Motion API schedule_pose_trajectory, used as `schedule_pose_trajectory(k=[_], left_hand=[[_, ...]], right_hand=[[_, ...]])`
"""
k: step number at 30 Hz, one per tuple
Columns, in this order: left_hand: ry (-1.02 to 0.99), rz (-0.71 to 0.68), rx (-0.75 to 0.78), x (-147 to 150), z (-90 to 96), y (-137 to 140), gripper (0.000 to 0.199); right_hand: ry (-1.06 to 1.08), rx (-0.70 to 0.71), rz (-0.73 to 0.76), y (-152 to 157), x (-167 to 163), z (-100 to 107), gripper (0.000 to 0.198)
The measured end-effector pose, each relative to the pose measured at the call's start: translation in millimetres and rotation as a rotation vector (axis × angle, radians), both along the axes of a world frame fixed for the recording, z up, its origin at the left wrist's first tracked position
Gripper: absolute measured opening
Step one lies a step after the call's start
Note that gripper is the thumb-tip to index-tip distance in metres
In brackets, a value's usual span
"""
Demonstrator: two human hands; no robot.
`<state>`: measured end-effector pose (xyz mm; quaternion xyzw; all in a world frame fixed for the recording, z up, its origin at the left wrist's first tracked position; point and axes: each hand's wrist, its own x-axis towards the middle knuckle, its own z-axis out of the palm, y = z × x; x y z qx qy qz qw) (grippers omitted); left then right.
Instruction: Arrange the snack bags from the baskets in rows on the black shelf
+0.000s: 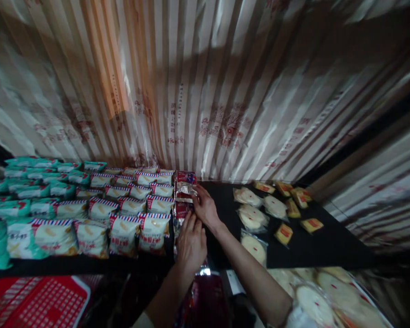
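Note:
A narrow column of dark red packets [185, 178] with silvery ends lies along the black shelf, right of the white snack bags [152, 233]. My left hand [191, 240] rests over the near packets, fingers stretched forward and lying flat. It hides much of what is beneath it. Just beyond, my right hand [205, 207] reaches in from the right. Its fingers bend over the right edge of a packet by a silvery end; their tips are partly hidden and blurred.
Teal bags [43, 208] stand in rows at the far left. Round white cakes in clear wrappers [253, 216] and yellow packets [283, 233] lie on the black shelf [331, 250] to the right. A red basket [51, 300] and a container of wrapped cakes [316, 300] are below. Pleated sheeting [205, 91] hangs behind.

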<state>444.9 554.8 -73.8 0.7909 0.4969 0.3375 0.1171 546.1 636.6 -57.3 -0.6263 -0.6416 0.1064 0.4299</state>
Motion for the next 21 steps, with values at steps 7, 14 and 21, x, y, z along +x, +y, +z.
schedule_pose_trajectory(k=[7, 14, 21], left_hand=[[-0.199, -0.259, -0.035, -28, -16.4, -111, 0.034], [-0.21, -0.112, -0.476, -73, -78.2, -201, 0.035], [-0.047, 0.368, -0.786, -115, -117.2, -164, 0.021]], right_hand=[[0.328, -0.066, -0.067, -148, -21, -14, 0.031], [0.346, -0.328, 0.04, -247, -61, -72, 0.028], [0.24, -0.669, 0.156, -245, -102, -123, 0.03]])
